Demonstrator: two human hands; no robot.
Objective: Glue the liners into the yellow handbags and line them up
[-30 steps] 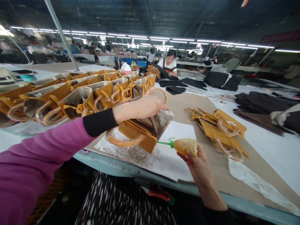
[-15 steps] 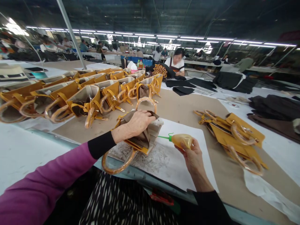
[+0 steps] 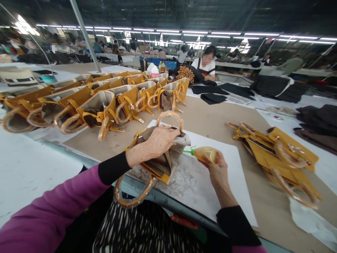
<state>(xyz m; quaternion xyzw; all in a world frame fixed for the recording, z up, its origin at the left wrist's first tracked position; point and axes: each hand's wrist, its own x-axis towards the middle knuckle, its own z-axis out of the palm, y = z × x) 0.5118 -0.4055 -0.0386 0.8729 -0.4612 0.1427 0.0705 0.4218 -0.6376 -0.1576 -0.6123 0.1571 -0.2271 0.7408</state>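
A mustard-yellow handbag [image 3: 158, 165] with round wrapped handles lies on its side on a white sheet [image 3: 210, 182] at the table's near edge. My left hand [image 3: 158, 140] is closed on the bag's grey lining at its open mouth. One handle [image 3: 131, 195] hangs over the table edge. My right hand [image 3: 217, 170] grips a small yellow squeeze bottle [image 3: 206, 154]. Its green nozzle points left and almost touches the bag's opening.
A long row of upright yellow handbags [image 3: 100, 102] runs along the left. A pile of flat yellow bags [image 3: 281, 151] lies at the right on brown board [image 3: 210, 119]. Dark fabric [image 3: 316, 123] lies far right. A person [image 3: 205, 66] sits across the table.
The bag has slid toward me with one handle now over the table edge. My left hand has shifted its grip to the lining. The bottle's nozzle has come close to the bag's mouth.
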